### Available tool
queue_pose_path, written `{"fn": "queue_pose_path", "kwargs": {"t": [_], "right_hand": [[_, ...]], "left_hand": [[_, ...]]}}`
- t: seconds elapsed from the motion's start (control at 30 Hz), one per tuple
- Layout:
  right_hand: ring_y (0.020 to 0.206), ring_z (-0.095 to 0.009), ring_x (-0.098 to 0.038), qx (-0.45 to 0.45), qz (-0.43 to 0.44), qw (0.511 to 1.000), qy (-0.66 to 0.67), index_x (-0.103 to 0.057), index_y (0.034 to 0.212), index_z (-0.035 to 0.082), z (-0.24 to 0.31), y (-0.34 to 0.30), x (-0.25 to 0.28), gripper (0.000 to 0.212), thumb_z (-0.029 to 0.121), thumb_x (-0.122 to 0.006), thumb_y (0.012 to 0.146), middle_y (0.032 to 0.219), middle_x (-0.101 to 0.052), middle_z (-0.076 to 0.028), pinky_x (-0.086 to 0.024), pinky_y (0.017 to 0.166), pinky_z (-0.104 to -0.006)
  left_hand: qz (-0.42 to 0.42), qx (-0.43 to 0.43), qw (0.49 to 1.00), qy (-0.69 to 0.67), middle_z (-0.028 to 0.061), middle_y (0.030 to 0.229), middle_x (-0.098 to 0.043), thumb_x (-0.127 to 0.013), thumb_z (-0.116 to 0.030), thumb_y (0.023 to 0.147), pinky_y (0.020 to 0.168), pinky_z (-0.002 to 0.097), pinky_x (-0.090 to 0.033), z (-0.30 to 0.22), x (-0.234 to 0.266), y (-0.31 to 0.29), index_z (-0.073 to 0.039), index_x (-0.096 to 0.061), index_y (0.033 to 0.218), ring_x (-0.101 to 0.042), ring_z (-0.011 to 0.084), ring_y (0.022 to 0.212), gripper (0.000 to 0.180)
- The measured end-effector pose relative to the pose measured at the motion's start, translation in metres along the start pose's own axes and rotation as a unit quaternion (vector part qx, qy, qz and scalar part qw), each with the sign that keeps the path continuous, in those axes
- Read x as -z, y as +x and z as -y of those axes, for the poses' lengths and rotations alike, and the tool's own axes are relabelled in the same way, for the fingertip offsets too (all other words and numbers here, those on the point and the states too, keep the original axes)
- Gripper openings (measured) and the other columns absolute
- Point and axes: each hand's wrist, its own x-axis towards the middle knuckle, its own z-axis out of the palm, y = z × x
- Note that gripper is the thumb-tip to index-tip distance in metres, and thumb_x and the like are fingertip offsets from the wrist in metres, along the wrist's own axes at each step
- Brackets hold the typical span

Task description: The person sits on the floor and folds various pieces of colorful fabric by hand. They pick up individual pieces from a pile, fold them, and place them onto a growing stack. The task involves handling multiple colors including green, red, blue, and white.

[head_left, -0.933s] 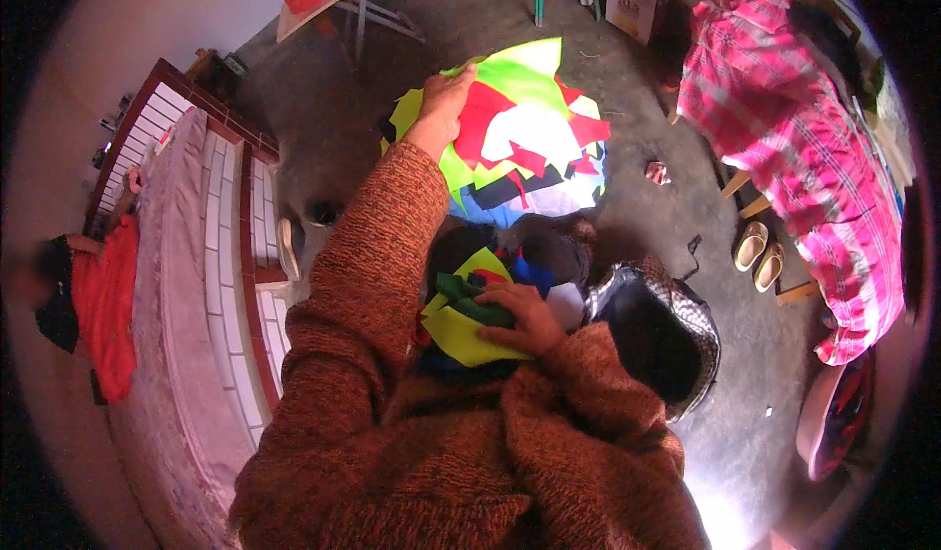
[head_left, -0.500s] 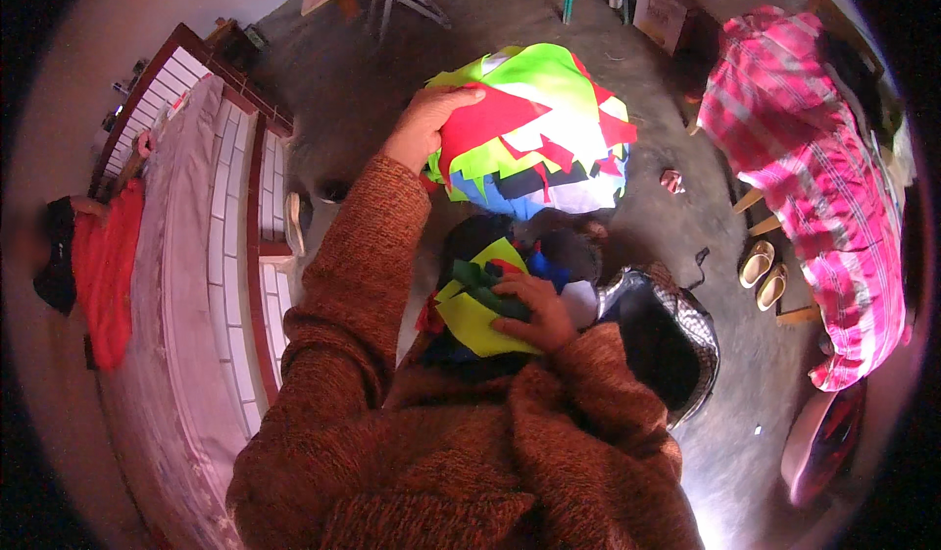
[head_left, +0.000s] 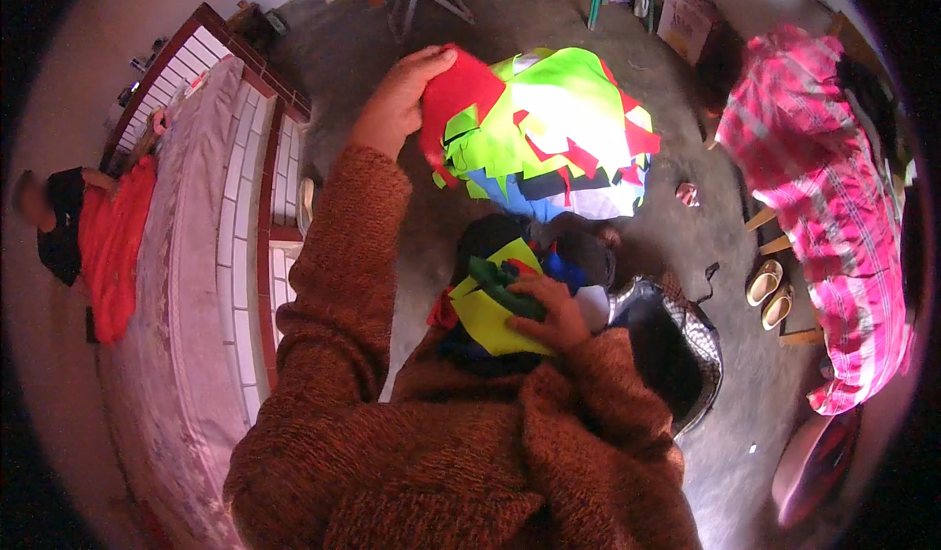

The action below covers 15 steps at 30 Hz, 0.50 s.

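Observation:
My left hand point(head_left: 400, 101) grips the edge of a red piece of cloth point(head_left: 469, 87) at the left side of a tall heap of fabric pieces point(head_left: 564, 119). Lime green dominates the heap, with red, white, blue and black pieces showing lower down. On my lap, my right hand point(head_left: 555, 313) lies with thumb and fingers apart over a yellow-green cloth piece point(head_left: 480, 323) and a dark green one point(head_left: 508, 293). Dark and blue pieces lie around these, partly covered by my hand.
An open bag point(head_left: 676, 354) with a checkered rim stands right of my lap. Beige shoes point(head_left: 770, 295) sit near a seat draped in pink plaid cloth point(head_left: 814, 197). Along the left runs a bed point(head_left: 181, 246), with a person in red and black point(head_left: 108, 236) on its far side.
My left hand has moved left and slightly up, drawing the red cloth toward the heap's left edge. My right hand stays on the pieces in my lap. The whole view has shifted slightly.

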Motion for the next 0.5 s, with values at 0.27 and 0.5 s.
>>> {"fn": "queue_pose_path", "kwargs": {"t": [0.27, 0.5], "right_hand": [[0.119, -0.031, -0.045, -0.018, -0.004, 1.0, -0.021, -0.057, 0.115, 0.011, 0.001, -0.004, 0.003, 0.049, 0.031, -0.073, 0.073, 0.124, -0.053, -0.013, -0.032, 0.1, -0.0399], [0.116, -0.031, -0.046, 0.012, -0.013, 1.0, -0.02, -0.058, 0.114, 0.011, -0.003, -0.004, 0.001, 0.047, 0.031, -0.072, 0.074, 0.122, -0.054, -0.012, -0.033, 0.098, -0.0398]], "left_hand": [[-0.027, -0.19, 0.977, -0.098, 0.0118, 0.122, -0.054, -0.054, -0.007, 0.087, 0.092, 0.0369, -0.044, 0.0, -0.041, 0.078, -0.007, -0.042, 0.132, -0.054, 0.0224, 0.109, 0.046], [-0.229, -0.006, 0.973, 0.015, 0.0114, 0.118, -0.055, -0.064, -0.006, 0.079, 0.079, 0.0455, -0.05, 0.088, -0.039, 0.065, -0.005, -0.042, 0.128, -0.056, 0.0273, 0.103, 0.053]]}}
